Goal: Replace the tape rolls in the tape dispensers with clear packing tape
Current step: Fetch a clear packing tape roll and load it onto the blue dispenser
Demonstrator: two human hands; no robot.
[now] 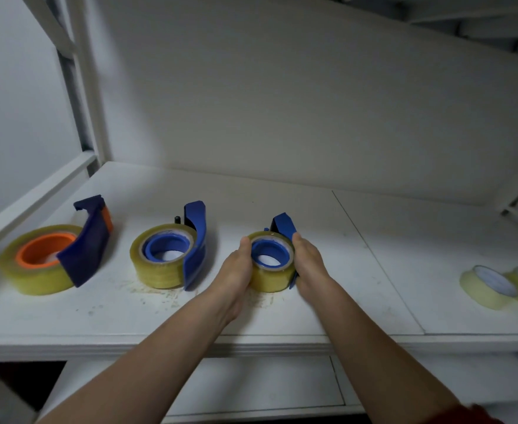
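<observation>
Far left: big dispenser with the orange core (57,255), roll loaded, sitting on the white worktop (282,206).
Next over: middle blue dispenser (172,255), also loaded with clear tape (some scuffs on the worktop under it).
Left hand (236,270): grip wrapped on the left side of the small blue dispenser (273,258).
Right hand (308,264): grip closed on that same dispenser's right side, against its blue frame.
Far right: two loose tape rolls (487,286), touching each other, well apart from the hands.
</observation>
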